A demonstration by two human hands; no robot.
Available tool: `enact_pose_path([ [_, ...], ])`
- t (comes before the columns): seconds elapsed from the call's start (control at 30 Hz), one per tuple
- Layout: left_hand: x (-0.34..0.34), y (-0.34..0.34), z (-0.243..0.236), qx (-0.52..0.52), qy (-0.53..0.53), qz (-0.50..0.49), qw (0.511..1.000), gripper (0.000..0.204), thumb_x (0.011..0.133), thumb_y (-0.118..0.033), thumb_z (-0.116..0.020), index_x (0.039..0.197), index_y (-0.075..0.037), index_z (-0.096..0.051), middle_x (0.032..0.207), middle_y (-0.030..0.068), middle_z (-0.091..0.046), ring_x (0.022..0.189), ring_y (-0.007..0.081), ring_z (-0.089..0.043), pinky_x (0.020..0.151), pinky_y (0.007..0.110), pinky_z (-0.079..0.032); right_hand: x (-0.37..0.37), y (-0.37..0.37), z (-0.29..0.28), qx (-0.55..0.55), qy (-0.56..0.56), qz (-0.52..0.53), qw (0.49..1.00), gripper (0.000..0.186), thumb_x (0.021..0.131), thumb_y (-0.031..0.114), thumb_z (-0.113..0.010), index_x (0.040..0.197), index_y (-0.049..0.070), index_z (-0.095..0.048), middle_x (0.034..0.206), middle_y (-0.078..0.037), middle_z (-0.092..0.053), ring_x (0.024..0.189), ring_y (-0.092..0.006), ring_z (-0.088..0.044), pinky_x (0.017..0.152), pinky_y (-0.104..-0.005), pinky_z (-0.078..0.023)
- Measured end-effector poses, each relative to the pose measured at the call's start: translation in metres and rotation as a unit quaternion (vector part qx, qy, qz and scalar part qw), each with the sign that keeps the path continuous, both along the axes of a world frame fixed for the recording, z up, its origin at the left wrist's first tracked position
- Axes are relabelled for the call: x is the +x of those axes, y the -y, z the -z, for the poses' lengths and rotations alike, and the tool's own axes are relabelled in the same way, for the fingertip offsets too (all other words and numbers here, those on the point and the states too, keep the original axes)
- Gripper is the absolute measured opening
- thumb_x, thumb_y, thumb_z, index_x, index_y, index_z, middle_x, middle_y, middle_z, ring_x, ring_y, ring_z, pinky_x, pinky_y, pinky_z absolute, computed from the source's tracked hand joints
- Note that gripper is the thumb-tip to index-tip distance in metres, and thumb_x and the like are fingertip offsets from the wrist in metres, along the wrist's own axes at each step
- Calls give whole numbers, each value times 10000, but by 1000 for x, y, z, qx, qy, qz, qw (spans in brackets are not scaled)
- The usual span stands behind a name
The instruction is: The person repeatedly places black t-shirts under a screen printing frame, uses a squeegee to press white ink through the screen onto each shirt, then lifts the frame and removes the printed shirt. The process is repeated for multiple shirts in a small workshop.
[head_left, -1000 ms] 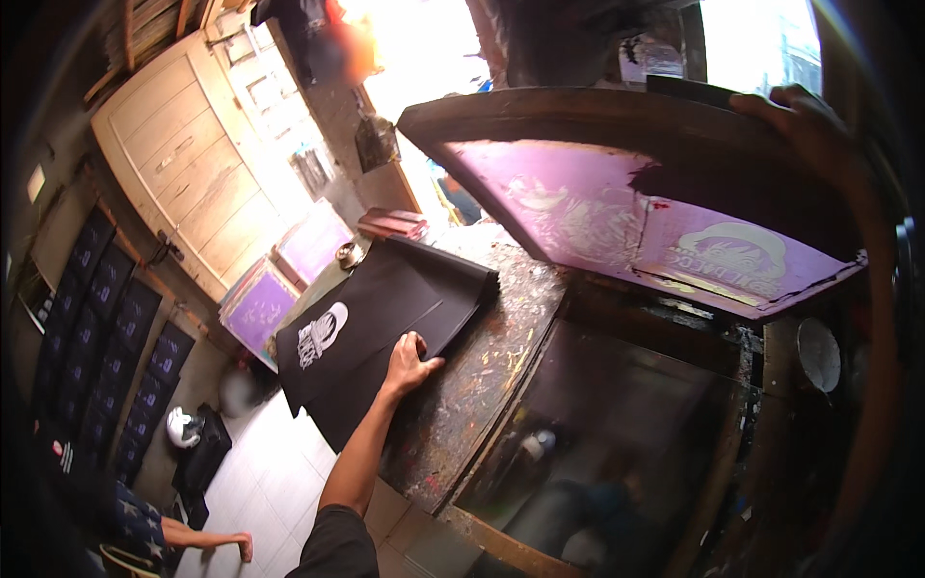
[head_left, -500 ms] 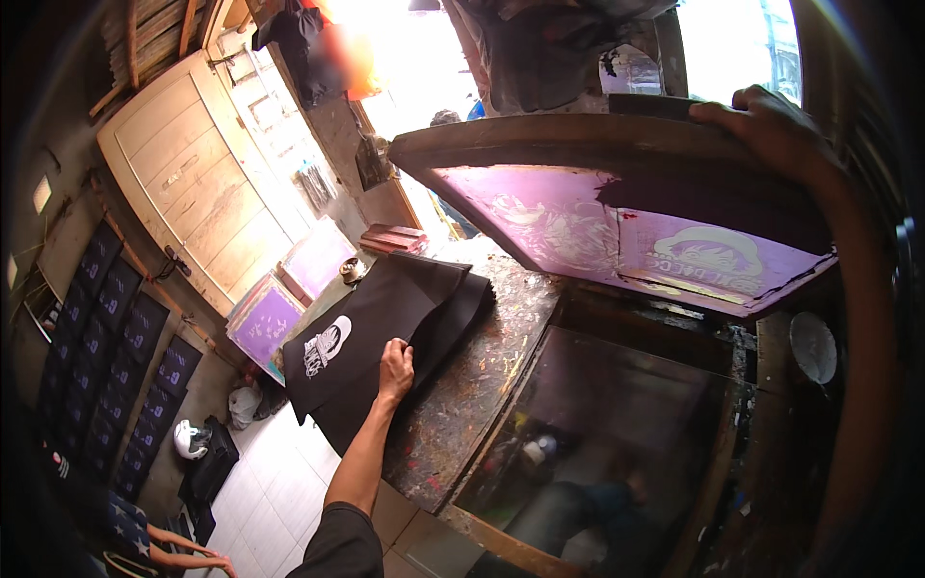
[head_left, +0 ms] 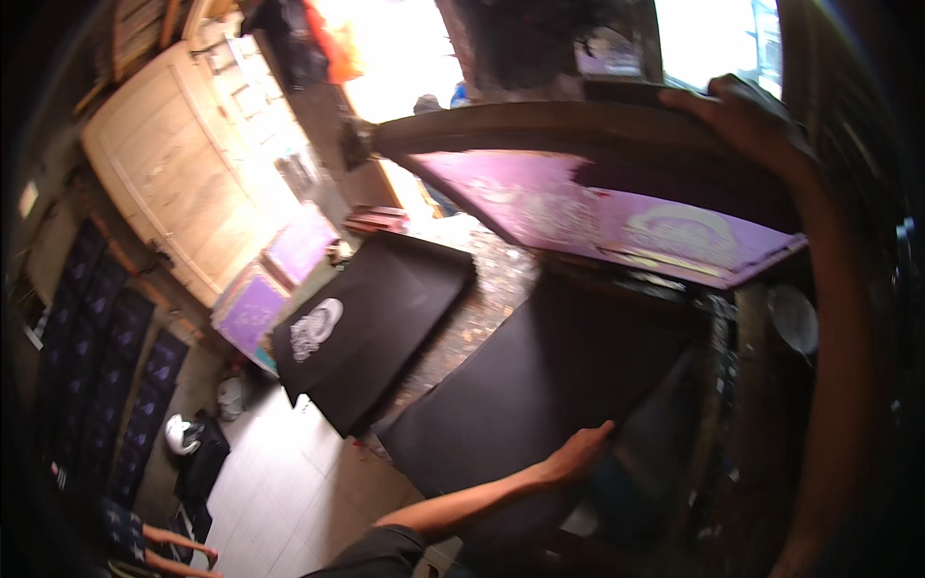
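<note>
A plain black sheet [head_left: 525, 376], pinched by its right edge in my left hand [head_left: 583, 448], lies across the glass-topped printing bed [head_left: 660, 453], slightly blurred. My right hand [head_left: 737, 116] grips the top edge of a raised screen frame [head_left: 530, 125], whose pink-purple mesh [head_left: 501, 188] carries pale designs. Left of the bed, a pile of black sheets [head_left: 381, 318] rests on a paint-spattered worktop [head_left: 496, 275]; the top one bears a white printed figure [head_left: 313, 328].
Stacked purple screens [head_left: 255, 308] lean beside a wooden door [head_left: 164, 164]. Dark printed panels [head_left: 92, 337] stand along the left wall, near a white helmet [head_left: 181, 433]. Another person's arms [head_left: 193, 554] show at lower left. A round pale object [head_left: 795, 318] sits right of the bed.
My left hand has moved from the pile rightward and down, bringing a black sheet over the glass bed. My right hand still holds the raised frame. The other person's arms shifted slightly.
</note>
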State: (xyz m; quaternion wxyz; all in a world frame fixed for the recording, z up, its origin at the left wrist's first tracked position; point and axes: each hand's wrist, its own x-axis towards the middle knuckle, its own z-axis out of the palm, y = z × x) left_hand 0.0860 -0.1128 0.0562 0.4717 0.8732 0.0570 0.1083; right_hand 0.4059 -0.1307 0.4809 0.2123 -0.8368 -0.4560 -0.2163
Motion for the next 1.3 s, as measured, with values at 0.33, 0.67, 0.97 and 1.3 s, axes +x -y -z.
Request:
enact_pose_path([
  [0.33, -14, -12, -76, 226, 11, -152, 962, 452, 875, -190, -749, 1256, -5, -593, 1203, 208, -625, 1132, 406, -572, 998, 499, -446, -19, 12, 1, -49, -69, -59, 995, 817, 818, 837, -559, 838, 45, -758, 735, -165, -705, 721, -337, -701, 823, -481, -532],
  [0.67, -85, -65, -60, 208, -243, -307, 896, 645, 794, -339, -863, 1204, 34, -533, 1163, 261, -573, 1128, 433, -562, 984, 554, -438, -51, 15, -13, -35, -19, -55, 998, 620, 931, 538, -572, 1306, 54, -673, 1388, -249, -601, 1298, -378, -567, 1108, -449, -419],
  [0.97, -86, -65, -64, 126, -187, -277, 934, 662, 877, -235, -809, 1355, 35, -439, 1280, 312, -613, 1182, 393, -640, 978, 436, -522, -47, -15, -26, -108, 13, -31, 994, 534, 981, 453, -515, 1373, 112, -639, 1507, -197, -516, 1385, -357, -497, 1160, -450, -371],
  [1.3, -109, -34, -57, 142, -173, -214, 951, 610, 982, -56, -576, 1530, 49, -330, 1484, 303, -447, 1387, 410, -461, 1172, 455, -358, -58, 18, -12, -75, 102, -98, 987, 530, 995, 439, -480, 1393, 123, -630, 1545, -177, -478, 1428, -345, -455, 1182, -439, -344],
])
